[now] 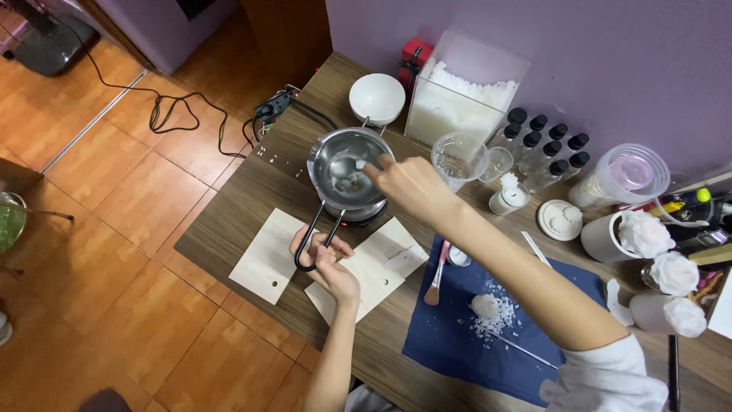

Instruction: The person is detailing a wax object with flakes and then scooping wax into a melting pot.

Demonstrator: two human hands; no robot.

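The steel melting pot sits on a small burner near the back-left part of the wooden table, and I take this pot as the landmark for all places. Your left hand is closed around the black loop handle that comes from the pot toward you. Your right hand reaches over the right rim of the pot with the fingers bent together, pinched on something small; I cannot tell for sure what it is. Inside the pot only a few pale pieces lie on the bottom.

In my judgement, you are at the step of working the first wax pieces in the pot, so the filling is only at its beginning. The next move needs a steady left grip, so the pot does not slide off the burner, and your right fingers should stay away from the hot metal.

Behind the pot stands a white bowl, and right of this a clear box of white flakes. Just right of the pot there is a clear measuring cup, then a group of small black-capped bottles. In front of the pot lie pale wooden boards. To the front right, a blue cloth carries spilled flakes and a brush.
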